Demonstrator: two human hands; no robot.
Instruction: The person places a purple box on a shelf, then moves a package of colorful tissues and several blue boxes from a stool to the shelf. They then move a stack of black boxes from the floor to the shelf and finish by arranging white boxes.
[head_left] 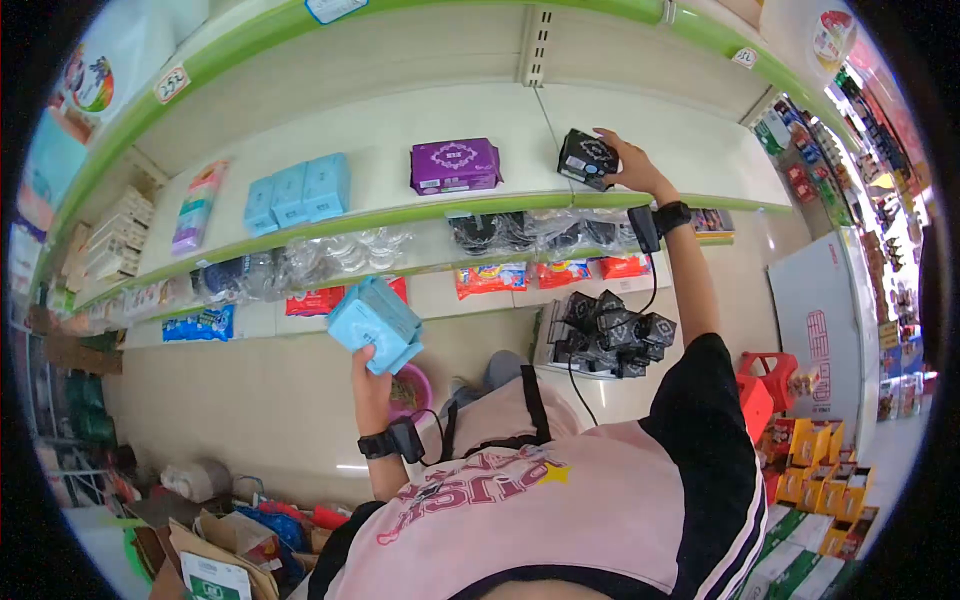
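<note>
My right hand (630,165) reaches up to the white shelf (690,150) and grips a black pack (587,158) at the shelf's front edge. My left hand (368,372) holds up two light blue packs (375,323), stacked together, below that shelf. On the shelf stand a purple pack (455,165) in the middle and three light blue packs (297,191) to the left. Each wrist wears a black band with a small device.
A box of several black packs (610,333) sits on the floor below. Lower shelves hold clear-wrapped and red packs (490,277). Red stools (768,383) and yellow boxes (825,465) stand at right; cardboard and bags (225,545) lie at lower left.
</note>
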